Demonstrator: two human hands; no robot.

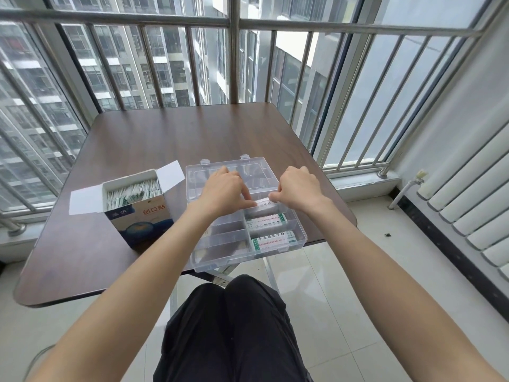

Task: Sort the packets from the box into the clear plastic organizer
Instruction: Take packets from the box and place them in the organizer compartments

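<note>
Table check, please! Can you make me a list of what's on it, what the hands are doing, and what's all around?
Surface: dark wooden table, by a window.
Job's things: open box full of packets; clear organizer, lid open, at the near edge. Two right-side compartments each hold a packet stack; the left compartments look empty.
Clutter: nothing seen.
Hands: left hand and right hand pinch a packet bundle together over the far right compartment.
Cables: nothing seen.
Surroundings: metal window railing, white radiator on the right, tiled floor.
</note>
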